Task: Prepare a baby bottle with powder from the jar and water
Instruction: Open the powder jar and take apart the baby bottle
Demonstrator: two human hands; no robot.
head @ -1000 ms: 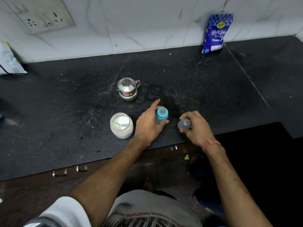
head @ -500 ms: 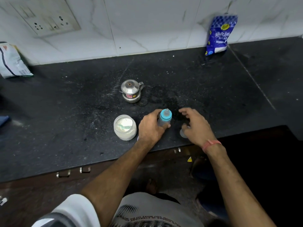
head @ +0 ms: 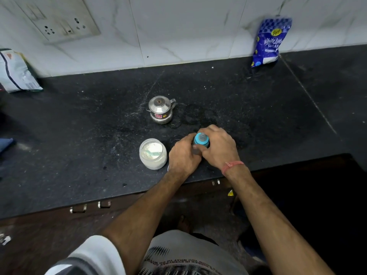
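A small baby bottle with a blue collar and grey teat stands upright on the black counter near its front edge. My left hand wraps the bottle's body from the left. My right hand closes over the blue collar from the right. The bottle's body is hidden by both hands. An open clear jar of white powder with a pale green scoop inside stands just left of my left hand. The bottle's clear cap is out of sight.
A small steel pot with a lid stands behind the jar. A blue sugar bag leans on the tiled wall at the back right. A grey packet lies at the far left. The counter drops away at the front right.
My right hand set down the clear cap and moved left onto the bottle's blue collar. My left hand stayed around the bottle.
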